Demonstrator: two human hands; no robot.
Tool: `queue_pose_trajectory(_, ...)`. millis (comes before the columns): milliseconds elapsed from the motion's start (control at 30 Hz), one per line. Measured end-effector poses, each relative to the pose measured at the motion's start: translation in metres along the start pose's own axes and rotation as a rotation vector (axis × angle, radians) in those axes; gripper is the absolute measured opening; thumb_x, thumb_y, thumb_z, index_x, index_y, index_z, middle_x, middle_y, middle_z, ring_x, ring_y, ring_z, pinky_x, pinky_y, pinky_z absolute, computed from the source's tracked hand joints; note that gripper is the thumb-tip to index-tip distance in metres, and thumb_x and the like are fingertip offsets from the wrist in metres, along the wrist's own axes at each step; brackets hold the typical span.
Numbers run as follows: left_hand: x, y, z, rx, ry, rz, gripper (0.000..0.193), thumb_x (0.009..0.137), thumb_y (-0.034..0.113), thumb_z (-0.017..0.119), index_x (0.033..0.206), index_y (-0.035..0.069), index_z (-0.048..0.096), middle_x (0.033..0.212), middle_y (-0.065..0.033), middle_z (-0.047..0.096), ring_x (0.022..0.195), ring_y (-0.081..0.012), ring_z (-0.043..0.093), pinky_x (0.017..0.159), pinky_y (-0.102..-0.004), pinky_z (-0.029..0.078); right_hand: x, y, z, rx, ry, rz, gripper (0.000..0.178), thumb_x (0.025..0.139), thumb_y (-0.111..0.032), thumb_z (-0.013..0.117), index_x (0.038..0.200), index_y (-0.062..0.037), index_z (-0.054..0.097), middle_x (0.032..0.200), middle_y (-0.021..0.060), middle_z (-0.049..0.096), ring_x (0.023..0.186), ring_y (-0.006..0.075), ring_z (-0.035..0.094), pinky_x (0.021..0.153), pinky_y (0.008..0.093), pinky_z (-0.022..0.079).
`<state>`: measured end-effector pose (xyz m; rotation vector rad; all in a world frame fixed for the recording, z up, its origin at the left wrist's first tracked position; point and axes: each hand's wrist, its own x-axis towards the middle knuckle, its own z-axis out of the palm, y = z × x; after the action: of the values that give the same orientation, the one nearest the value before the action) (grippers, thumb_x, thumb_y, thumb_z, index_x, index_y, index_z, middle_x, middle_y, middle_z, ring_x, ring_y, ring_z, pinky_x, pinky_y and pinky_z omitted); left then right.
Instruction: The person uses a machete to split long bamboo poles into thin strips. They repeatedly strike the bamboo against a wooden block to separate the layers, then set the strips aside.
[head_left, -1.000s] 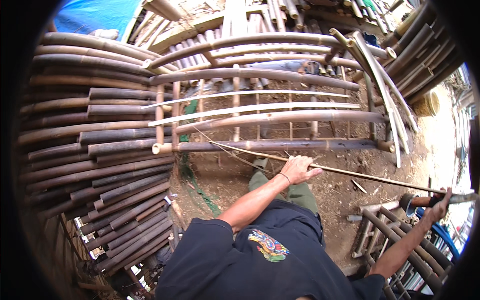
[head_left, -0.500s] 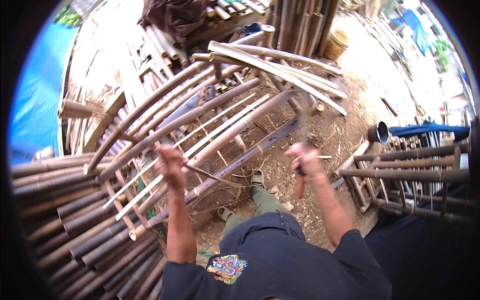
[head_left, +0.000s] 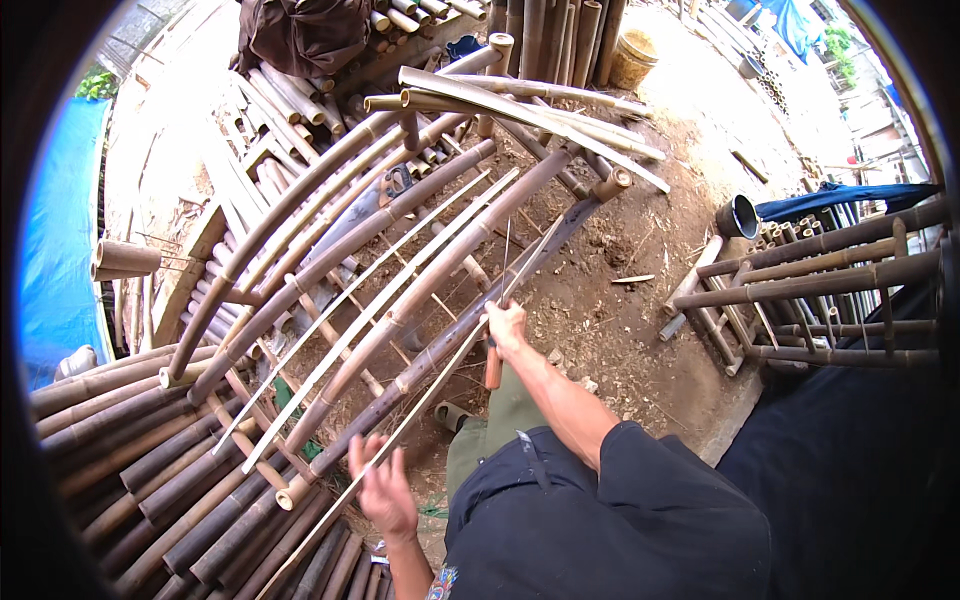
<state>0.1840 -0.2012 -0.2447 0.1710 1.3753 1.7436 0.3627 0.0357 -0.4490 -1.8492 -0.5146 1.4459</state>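
My right hand (head_left: 508, 325) is closed around a knife (head_left: 493, 368) with a wooden handle pointing down and a thin blade pointing up. A long, thin bamboo strip (head_left: 440, 382) also runs through that hand, slanting from the upper right to the lower left. My left hand (head_left: 385, 490) is lower down beside the strip, its fingers spread and slightly blurred; whether it touches the strip I cannot tell. Just beyond the strip lies a frame of bamboo poles (head_left: 415, 375). Two pale slats (head_left: 385, 320) lie along this frame.
Stacked dark bamboo poles (head_left: 190, 480) fill the lower left. Another bamboo frame (head_left: 820, 280) stands at the right, near a black bucket (head_left: 737, 216). A handsaw (head_left: 350, 220) lies among the poles at the far left. A yellowish bucket (head_left: 633, 60) stands at the back.
My right hand has moved left with the knife, and the long strip now runs through it. My left hand has dropped lower, its fingers now spread. The view has shifted slightly.
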Motion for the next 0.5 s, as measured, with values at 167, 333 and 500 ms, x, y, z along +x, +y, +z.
queue_pose_trajectory(167,0.007,0.066,-0.016,-0.341,0.645,0.158,0.035,0.094,0.033,0.049,0.107,0.002,0.061,0.09,-0.0109,0.061,0.087,-0.0235,0.06,0.081,-0.0379,0.05,0.154,0.004,-0.021,-0.333,0.093,-0.068,0.014,0.084,-0.014,0.068,0.083,-0.0007,0.063,0.065,0.0087,0.065,0.053,0.017,0.062,0.044,0.0329,0.048)
queue_pose_trajectory(333,0.011,0.124,-0.036,-0.187,0.898,0.536,0.038,0.086,0.037,0.062,0.102,0.002,0.066,0.073,-0.0024,0.06,0.067,-0.0142,0.057,0.067,-0.0323,0.051,0.247,0.011,-0.053,-0.567,0.076,-0.07,0.017,0.083,-0.015,0.068,0.083,0.0013,0.067,0.066,0.0097,0.066,0.052,0.016,0.061,0.047,0.0318,0.046)
queue_pose_trajectory(500,-0.007,0.169,-0.077,-0.257,0.727,0.687,0.024,0.082,0.034,0.061,0.081,0.01,0.059,0.063,-0.0003,0.05,0.057,-0.0148,0.05,0.056,-0.0286,0.043,0.249,-0.014,-0.052,-0.577,0.02,0.01,0.018,0.083,-0.016,0.068,0.084,0.0019,0.067,0.067,0.0101,0.066,0.053,0.0166,0.061,0.048,0.0323,0.047)
